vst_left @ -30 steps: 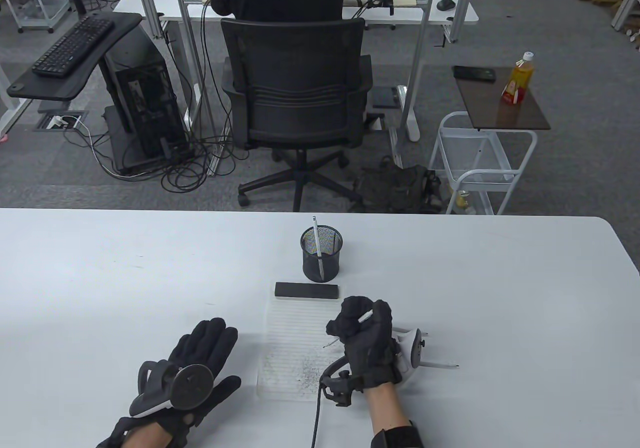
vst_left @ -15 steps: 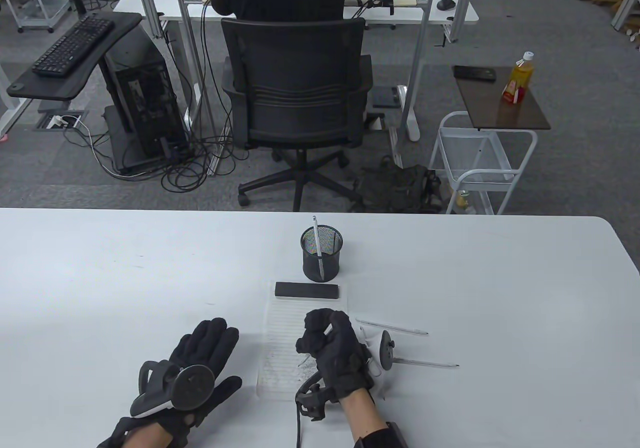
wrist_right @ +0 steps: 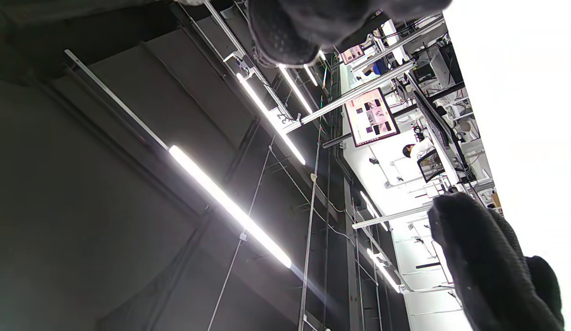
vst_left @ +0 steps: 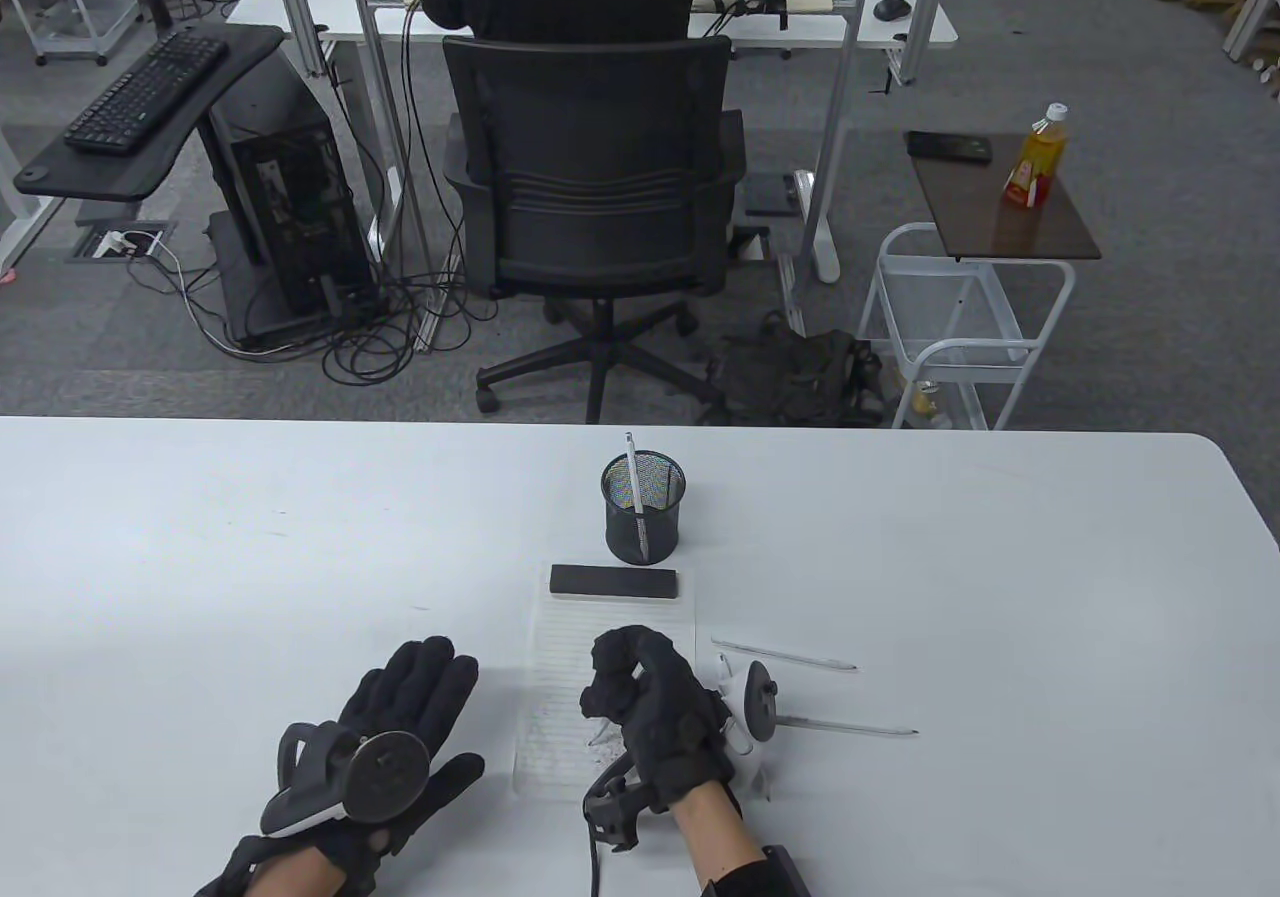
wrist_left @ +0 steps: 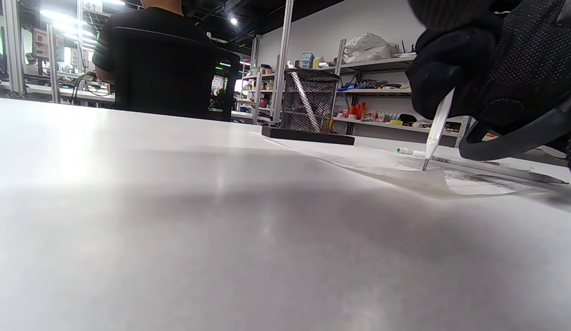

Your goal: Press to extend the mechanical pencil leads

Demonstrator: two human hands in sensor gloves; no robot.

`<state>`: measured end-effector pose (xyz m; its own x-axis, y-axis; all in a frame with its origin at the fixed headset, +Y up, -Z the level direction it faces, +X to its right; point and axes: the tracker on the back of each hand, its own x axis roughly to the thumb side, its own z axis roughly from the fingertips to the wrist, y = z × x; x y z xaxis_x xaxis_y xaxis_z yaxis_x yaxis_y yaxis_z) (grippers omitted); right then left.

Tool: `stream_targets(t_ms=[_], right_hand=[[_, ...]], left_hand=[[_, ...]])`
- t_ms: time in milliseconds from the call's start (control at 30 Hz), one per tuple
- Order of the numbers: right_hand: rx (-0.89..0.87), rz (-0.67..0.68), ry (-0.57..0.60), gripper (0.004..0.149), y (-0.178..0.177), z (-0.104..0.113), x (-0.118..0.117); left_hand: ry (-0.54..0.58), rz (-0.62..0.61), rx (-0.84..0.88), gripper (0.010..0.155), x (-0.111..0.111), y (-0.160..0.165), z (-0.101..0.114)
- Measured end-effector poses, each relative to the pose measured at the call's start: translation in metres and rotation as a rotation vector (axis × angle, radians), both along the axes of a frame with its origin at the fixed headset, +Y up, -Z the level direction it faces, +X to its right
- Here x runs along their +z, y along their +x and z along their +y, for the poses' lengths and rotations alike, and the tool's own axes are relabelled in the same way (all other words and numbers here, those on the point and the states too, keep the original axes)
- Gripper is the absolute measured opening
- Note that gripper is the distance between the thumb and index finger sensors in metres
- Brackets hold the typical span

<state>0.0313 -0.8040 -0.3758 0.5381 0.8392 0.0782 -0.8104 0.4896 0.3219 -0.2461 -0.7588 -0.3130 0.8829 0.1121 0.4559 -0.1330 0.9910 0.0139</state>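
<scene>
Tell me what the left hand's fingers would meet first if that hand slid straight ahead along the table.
Probably nothing close: the left hand points up-right over bare table; farther on, possibly the mesh pencil cup, though depth is unclear.

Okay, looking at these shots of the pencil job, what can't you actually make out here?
- Pencil cap end: hidden inside the right hand in both table and left wrist views, so any thumb press is unseen.
- Lead at its tip: too small to tell in the left wrist view.
- Right wrist view: tilted toward the ceiling, shows no pencil or paper.
- Left hand: the tracker covers part of it in the table view.
- Marks on the paper: too faint to read.
</scene>
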Motion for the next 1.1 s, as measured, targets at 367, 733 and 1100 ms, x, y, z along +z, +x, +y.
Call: stream_targets(t_ms=[367, 733, 1100], right_hand=[[0.017, 0.004, -0.002, 0.055, -0.002, -0.001, 0.001], [0.009, 0.014, 0.001, 0.056, -0.002, -0.001, 0.001], [0.264, 0.018, 0.021, 0.057, 0.023, 0.056, 0.004]], left_hand=[[0.001, 0.001, 0.001, 0.087, 0.000, 0.000, 0.001], [0.001, 0.000, 0.003, 0.087, 0.000, 0.000, 0.001], [0.008, 0.007, 0.011, 0.087, 0.000, -0.002, 0.002]])
